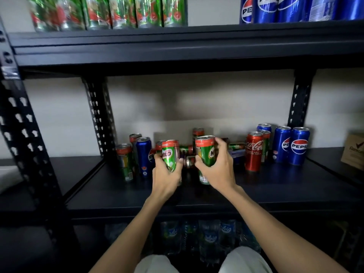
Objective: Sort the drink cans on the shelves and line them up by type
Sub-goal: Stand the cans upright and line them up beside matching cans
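Presently the left hand [167,172] grips one Milo can [169,154] and the right hand [215,170] another Milo can [204,152] above the middle shelf's [118,194] centre; advisable to lift both upright, clear of toppled cans [189,154], toward the top-shelf Milo row [118,14].

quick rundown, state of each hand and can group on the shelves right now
left hand: grips an upright Milo can
right hand: grips a second Milo can
Coca-Cola can: standing upright
two Pepsi cans: upright, side by side
cans behind the hands: lying on their sides
top-shelf green cans: lined up
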